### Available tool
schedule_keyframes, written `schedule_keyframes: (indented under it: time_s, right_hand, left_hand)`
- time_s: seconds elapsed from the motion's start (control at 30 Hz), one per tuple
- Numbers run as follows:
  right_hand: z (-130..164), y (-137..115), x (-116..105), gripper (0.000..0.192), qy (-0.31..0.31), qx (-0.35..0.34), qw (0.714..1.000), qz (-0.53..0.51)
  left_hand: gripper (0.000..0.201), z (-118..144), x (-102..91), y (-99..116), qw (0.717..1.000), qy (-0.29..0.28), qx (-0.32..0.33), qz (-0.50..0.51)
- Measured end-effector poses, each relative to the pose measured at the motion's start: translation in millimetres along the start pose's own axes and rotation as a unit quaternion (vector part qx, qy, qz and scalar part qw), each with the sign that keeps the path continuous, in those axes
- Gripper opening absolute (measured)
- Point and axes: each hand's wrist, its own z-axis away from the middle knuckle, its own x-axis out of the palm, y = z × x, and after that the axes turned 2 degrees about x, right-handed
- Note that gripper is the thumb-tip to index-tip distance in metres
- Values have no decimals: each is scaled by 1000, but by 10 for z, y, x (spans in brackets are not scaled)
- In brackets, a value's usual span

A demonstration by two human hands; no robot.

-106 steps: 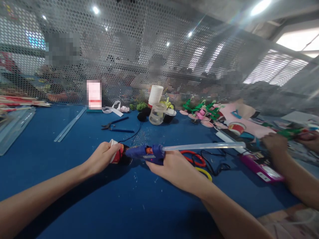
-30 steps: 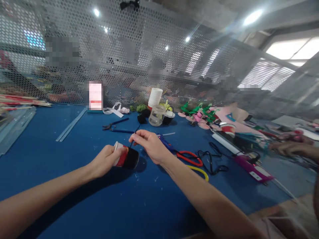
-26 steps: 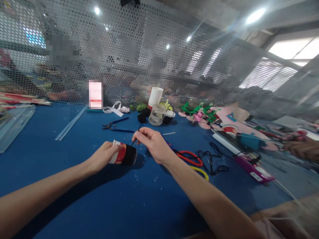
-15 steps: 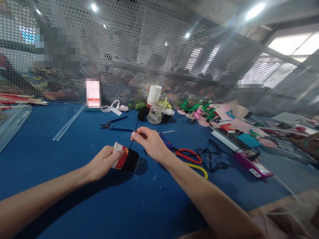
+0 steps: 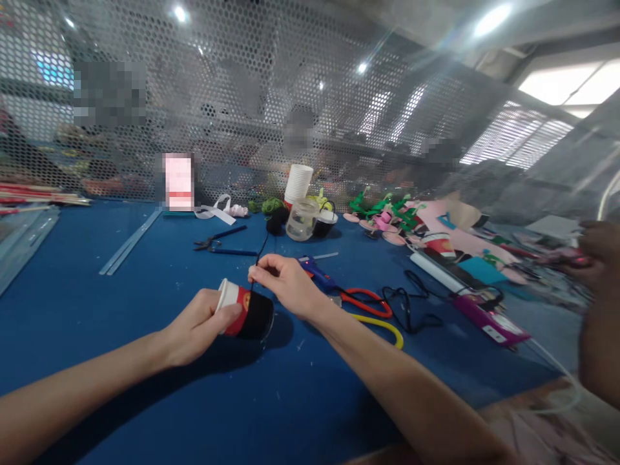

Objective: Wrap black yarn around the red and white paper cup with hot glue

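My left hand [image 5: 201,323] grips a small paper cup [image 5: 245,313] lying on its side over the blue table [image 5: 145,284]; the cup is white and red near its base and wrapped in black toward its mouth. My right hand [image 5: 285,284] pinches a thin black yarn strand [image 5: 261,248] right above the cup. The strand runs back to a black yarn ball [image 5: 276,223]. Just behind my right hand lies a blue glue gun [image 5: 314,272].
Red and yellow scissors [image 5: 371,307], a black cord [image 5: 411,303], blue pliers [image 5: 223,242], a clear jar [image 5: 301,219], stacked white cups [image 5: 298,183] and green and pink craft pieces [image 5: 387,216] lie beyond. Another person's hand [image 5: 598,248] is at the right edge. A perforated metal screen [image 5: 242,97] closes the back.
My right hand has put the glue gun down and taken the black yarn. It now holds the strand lower, close against the cup, which my left hand has turned slightly.
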Motion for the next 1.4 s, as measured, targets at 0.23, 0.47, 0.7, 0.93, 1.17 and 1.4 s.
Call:
schedule_keyframes:
  time_s: [0.23, 0.47, 0.7, 0.93, 1.17, 1.4]
  right_hand:
    - [9, 9, 18, 18, -17, 13, 1000, 9]
    - [42, -52, 49, 18, -9, 48, 998, 32]
    - [53, -74, 61, 18, -12, 54, 996, 65]
    - [56, -23, 61, 19, -52, 103, 992, 55]
    - [63, 0, 52, 20, -73, 108, 990, 58]
    - [66, -29, 48, 20, -75, 107, 989, 68]
  left_hand:
    - [32, 7, -6, 15, 999, 11, 39, -35]
    - [34, 16, -3, -10, 996, 12, 66, -59]
    - [34, 32, -5, -27, 996, 6, 68, -64]
    - [35, 38, -2, -51, 998, 9, 56, 7]
    - [35, 28, -8, -49, 997, 8, 79, 12]
    - [35, 40, -30, -29, 998, 18, 65, 19]
